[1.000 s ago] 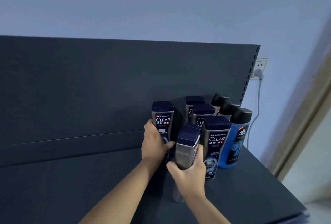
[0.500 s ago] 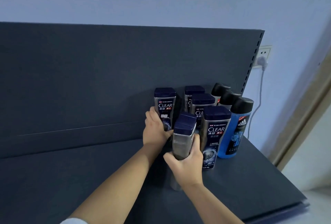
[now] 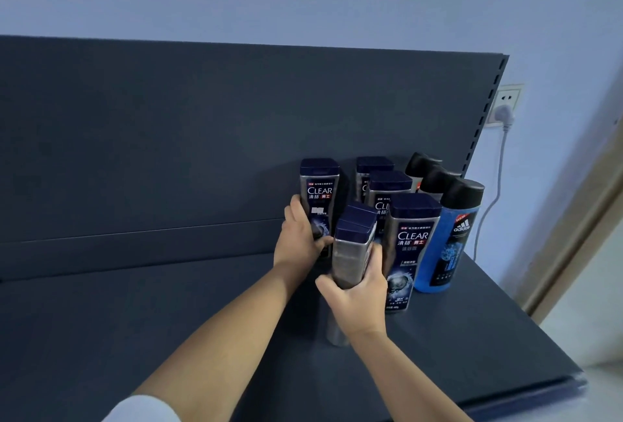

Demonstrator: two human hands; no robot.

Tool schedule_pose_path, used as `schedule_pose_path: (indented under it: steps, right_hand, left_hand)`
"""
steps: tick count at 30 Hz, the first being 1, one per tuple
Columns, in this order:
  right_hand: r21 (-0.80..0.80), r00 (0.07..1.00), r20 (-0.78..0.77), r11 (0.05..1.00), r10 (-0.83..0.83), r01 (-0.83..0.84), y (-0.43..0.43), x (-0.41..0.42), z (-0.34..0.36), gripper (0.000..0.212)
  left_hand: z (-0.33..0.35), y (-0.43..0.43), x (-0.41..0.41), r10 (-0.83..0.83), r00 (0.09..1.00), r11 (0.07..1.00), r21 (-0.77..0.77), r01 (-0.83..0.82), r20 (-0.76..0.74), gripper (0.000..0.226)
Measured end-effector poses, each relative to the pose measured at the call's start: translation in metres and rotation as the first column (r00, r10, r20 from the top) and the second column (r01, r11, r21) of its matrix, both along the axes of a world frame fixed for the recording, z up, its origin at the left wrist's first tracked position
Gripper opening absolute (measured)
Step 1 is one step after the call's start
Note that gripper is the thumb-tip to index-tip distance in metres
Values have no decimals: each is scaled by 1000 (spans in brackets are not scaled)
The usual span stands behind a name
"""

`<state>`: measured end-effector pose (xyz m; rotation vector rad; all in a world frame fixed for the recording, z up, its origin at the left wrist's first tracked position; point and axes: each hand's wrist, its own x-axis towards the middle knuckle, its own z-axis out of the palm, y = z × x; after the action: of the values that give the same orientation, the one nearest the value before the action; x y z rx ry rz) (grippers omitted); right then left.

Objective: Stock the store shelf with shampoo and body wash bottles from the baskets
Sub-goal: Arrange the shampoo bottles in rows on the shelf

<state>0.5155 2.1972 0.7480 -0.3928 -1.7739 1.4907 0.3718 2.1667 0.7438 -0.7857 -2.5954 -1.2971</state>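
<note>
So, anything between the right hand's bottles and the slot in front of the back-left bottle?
Only the left hand, gripping that back-left bottle; its thumb lies beside the held bottles. No other bottle there.

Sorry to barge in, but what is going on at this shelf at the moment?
A person is stocking the dark shelf. Their left-hand grip is round an upright CLEAR shampoo bottle near the back panel; their right-hand grip holds what look like two navy-capped silver bottles, tilted, just in front. To the right already stand three more CLEAR bottles and three black-capped bottles, the front one a blue adidas bottle.
</note>
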Motion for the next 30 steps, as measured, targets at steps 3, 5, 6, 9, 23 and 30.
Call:
schedule_pose_path:
  steps: [3, 5, 6, 9, 23, 30]
  right_hand:
    - [13, 1000, -5, 1000, -1, 1, 0, 0, 1, 52]
    - [14, 1000, -17, 1000, 1, -1, 0, 1, 1, 52]
    - [11, 1000, -22, 1000, 6, -6, 1, 1, 1, 51]
    - [-9, 999, -21, 999, 44, -44, 2, -1, 2, 47]
    - [-53, 816, 377, 890, 438, -453, 29, -6, 15, 81]
    - [-201, 817, 364, 894, 448, -401, 34, 3, 17, 51]
  left_hand:
    - [0, 0, -2, -12, 1000, 1000, 4, 12, 10, 86]
    - [0, -3, 0, 4, 1000, 1000, -8, -4, -1, 88]
    - [-1, -6, 1, 32, 999, 999, -23, -32, -24, 90]
    - [-2, -21, 4, 105, 992, 993, -50, -109, -76, 81]
    - [5, -85, 34, -576, 666, 779, 72, 623, 473, 68]
    - [-8, -90, 41, -577, 728, 815, 205, 542, 371, 65]
